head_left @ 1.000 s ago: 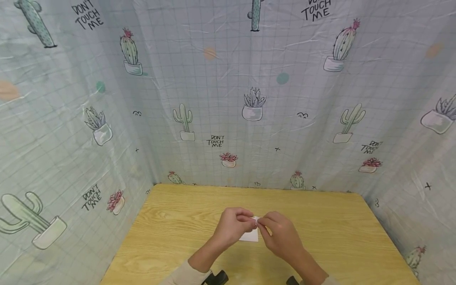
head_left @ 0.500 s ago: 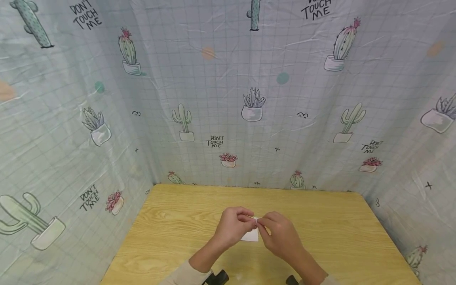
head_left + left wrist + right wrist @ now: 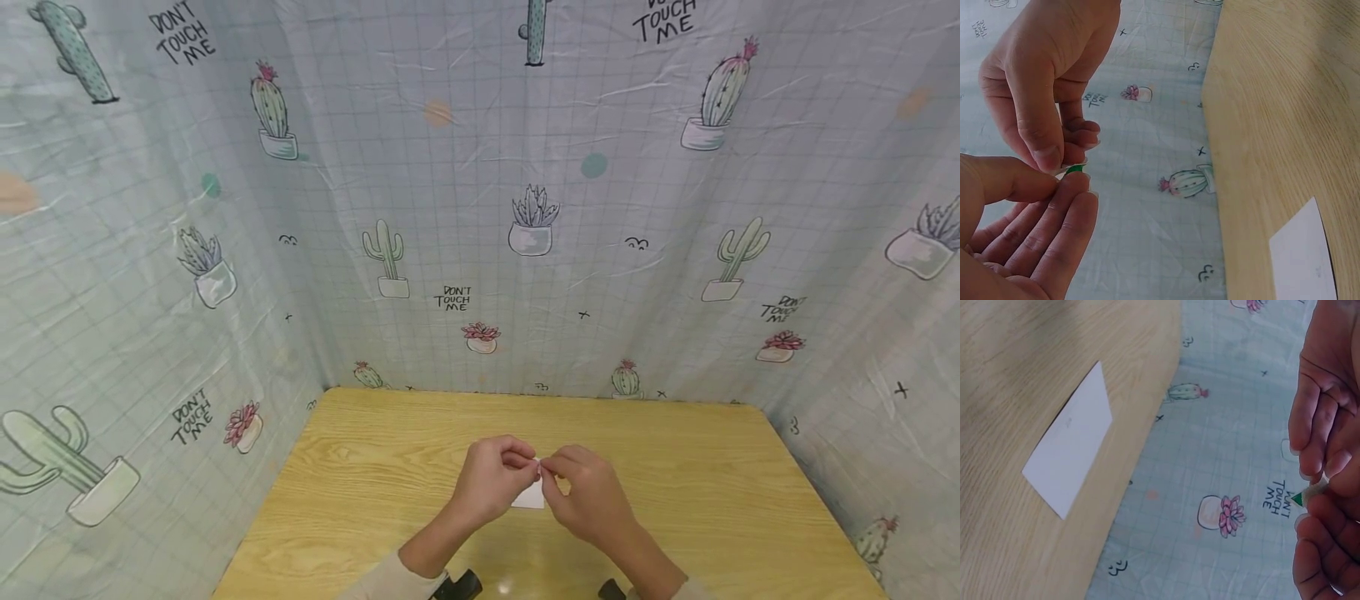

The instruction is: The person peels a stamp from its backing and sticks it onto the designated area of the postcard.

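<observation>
On the left in the head view, the left hand (image 3: 491, 479) points inward, thumb and forefinger nearly together, pinching a small green-and-white piece (image 3: 1075, 168); in the left wrist view its remaining fingers stretch out past the pinch. A little to the right and lower down, a white card (image 3: 529, 497) lies on the wooden table (image 3: 360, 475), apart from both hands and partly hidden from the head camera by the left one. In the right wrist view the card looks longer one way than the other (the slanted angle may exaggerate this).

Next along comes the piece itself, held up off the table, to the right of the left palm and to the left of the right palm, exactly where the fingertips meet. Neither hand is nearer, since both touch it. A green triangle pokes out in the right wrist view, but fingers cover too much to tell the long axis.

Rightmost, the right hand (image 3: 592, 496) faces the left, its thumb and index finger also almost together, gripping the piece, with the other fingers bent.
</observation>
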A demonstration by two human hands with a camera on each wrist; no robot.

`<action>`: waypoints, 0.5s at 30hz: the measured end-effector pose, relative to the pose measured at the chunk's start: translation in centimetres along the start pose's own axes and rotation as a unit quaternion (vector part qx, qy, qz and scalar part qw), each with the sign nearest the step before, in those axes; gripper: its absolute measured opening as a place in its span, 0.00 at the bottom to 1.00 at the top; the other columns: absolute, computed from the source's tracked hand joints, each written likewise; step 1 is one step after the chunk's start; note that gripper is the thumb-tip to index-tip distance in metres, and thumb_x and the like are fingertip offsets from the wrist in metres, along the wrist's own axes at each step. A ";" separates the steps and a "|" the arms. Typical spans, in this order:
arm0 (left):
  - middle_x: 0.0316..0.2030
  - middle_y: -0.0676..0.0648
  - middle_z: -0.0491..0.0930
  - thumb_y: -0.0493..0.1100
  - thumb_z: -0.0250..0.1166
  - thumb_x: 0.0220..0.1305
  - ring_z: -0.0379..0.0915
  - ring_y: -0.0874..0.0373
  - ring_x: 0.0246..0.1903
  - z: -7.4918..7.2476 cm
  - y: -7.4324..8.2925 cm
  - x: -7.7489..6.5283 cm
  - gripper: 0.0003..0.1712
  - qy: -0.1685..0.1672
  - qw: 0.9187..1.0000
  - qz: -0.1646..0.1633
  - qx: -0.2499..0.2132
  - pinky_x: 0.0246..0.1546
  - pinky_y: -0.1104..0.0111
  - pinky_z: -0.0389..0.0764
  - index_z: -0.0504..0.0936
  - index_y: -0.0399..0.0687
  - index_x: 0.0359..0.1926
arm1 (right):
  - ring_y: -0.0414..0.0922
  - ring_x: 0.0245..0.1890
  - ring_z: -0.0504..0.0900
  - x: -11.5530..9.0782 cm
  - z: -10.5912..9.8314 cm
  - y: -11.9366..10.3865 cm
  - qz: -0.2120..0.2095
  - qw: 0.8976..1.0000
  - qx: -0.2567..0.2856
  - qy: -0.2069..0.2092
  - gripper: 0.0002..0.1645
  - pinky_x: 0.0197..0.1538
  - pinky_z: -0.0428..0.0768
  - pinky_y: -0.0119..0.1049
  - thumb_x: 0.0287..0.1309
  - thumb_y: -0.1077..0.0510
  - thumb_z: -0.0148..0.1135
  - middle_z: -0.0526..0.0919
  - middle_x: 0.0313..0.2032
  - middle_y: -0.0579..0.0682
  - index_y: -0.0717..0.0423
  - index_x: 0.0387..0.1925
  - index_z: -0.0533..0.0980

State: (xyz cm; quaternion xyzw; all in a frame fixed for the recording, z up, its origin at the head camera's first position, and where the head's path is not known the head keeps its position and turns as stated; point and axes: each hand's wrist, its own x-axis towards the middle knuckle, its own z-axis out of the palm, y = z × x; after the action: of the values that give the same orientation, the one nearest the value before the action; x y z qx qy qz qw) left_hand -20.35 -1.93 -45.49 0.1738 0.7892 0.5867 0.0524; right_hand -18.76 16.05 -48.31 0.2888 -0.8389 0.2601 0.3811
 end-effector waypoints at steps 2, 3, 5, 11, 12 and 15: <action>0.34 0.40 0.90 0.36 0.70 0.66 0.90 0.54 0.35 0.0 0.0 0.0 0.07 0.000 1.000 0.002 0.002 0.34 0.70 0.88 0.87 0.36 0.41 | 0.35 0.25 0.80 0.0 0.0 0.1 0.001 1.000 0.007 -0.003 0.10 0.32 0.77 0.22 0.43 0.70 0.75 0.84 0.24 0.41 0.53 0.23 0.85; 0.34 0.40 0.90 0.36 0.70 0.66 0.90 0.54 0.34 0.0 0.0 0.0 0.07 0.001 1.000 0.002 0.003 0.34 0.70 0.88 0.87 0.36 0.41 | 0.36 0.25 0.80 0.0 -0.1 0.1 0.002 1.000 0.010 -0.004 0.10 0.32 0.77 0.22 0.43 0.71 0.75 0.84 0.24 0.41 0.53 0.24 0.85; 0.34 0.40 0.90 0.36 0.70 0.66 0.90 0.54 0.34 0.0 0.1 0.0 0.06 0.001 1.000 0.002 0.004 0.34 0.70 0.88 0.87 0.36 0.41 | 0.36 0.25 0.80 0.1 -0.1 0.1 0.004 1.000 0.015 -0.007 0.10 0.32 0.76 0.21 0.44 0.71 0.75 0.84 0.25 0.41 0.53 0.24 0.86; 0.33 0.43 0.90 0.37 0.71 0.65 0.89 0.57 0.33 0.2 0.1 -0.1 0.04 0.010 1.000 -0.002 0.021 0.32 0.71 0.87 0.86 0.39 0.37 | 0.34 0.23 0.78 0.1 -0.4 -0.3 -0.001 1.000 -0.011 -0.012 0.09 0.30 0.75 0.20 0.43 0.70 0.75 0.84 0.23 0.41 0.54 0.24 0.85; 0.32 0.43 0.90 0.37 0.71 0.64 0.88 0.58 0.32 0.3 0.1 -0.2 0.03 0.011 1.000 -0.001 0.025 0.32 0.71 0.87 0.86 0.40 0.36 | 0.33 0.23 0.77 0.1 -0.4 -0.3 -0.004 1.000 -0.021 -0.013 0.09 0.29 0.75 0.20 0.43 0.70 0.75 0.83 0.22 0.41 0.54 0.24 0.84; 0.31 0.44 0.90 0.36 0.71 0.64 0.88 0.60 0.32 0.4 0.1 -0.3 0.02 0.016 0.999 0.006 0.035 0.31 0.72 0.86 0.86 0.41 0.35 | 0.30 0.22 0.73 0.1 -0.5 -0.5 -0.009 0.999 -0.051 -0.018 0.10 0.27 0.73 0.20 0.42 0.68 0.76 0.81 0.21 0.40 0.53 0.23 0.83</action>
State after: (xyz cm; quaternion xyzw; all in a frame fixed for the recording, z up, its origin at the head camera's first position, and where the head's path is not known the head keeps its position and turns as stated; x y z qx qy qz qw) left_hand -19.98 -1.64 -45.56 0.1710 0.8091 0.5615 0.0300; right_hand -18.21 15.97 -47.85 0.2810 -0.8552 0.2088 0.3821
